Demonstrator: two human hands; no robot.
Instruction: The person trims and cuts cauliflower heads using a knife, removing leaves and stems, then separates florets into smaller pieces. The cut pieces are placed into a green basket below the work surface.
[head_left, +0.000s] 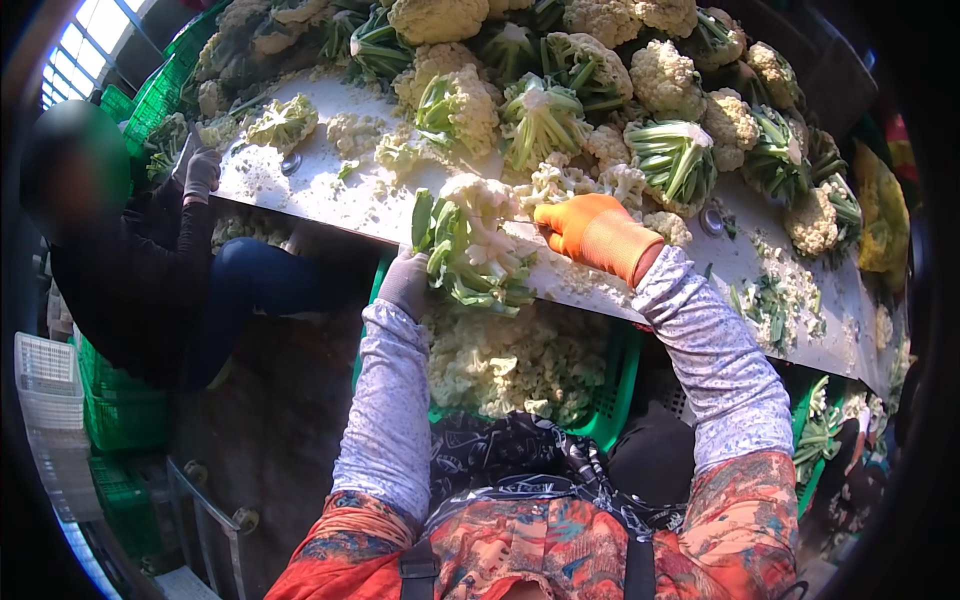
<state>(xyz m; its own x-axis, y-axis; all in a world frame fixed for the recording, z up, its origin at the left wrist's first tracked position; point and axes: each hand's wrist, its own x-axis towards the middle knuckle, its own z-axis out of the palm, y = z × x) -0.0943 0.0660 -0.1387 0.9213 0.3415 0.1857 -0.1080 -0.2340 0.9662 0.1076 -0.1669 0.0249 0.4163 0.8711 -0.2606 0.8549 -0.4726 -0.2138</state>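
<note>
My left hand (407, 281), in a grey glove, grips a partly cut cauliflower head (484, 240) by its leafy side, above the table's near edge. In an orange glove, my right hand (592, 229) is closed on a knife, whose thin blade (499, 219) points left against the florets. Most of the knife's handle is hidden in the fist. Below the held head, a green plastic crate (624, 382) is filled with cut cauliflower florets (517, 360). Small florets and crumbs lie on the white table (360, 180) around both hands.
Whole cauliflowers (667, 79) with trimmed leaves are heaped across the table's far side. A co-worker (127, 247) sits at the left, a gloved hand near the table. Green crates (124, 405) and white baskets (49, 367) stand at the left, near a metal cart (210, 502).
</note>
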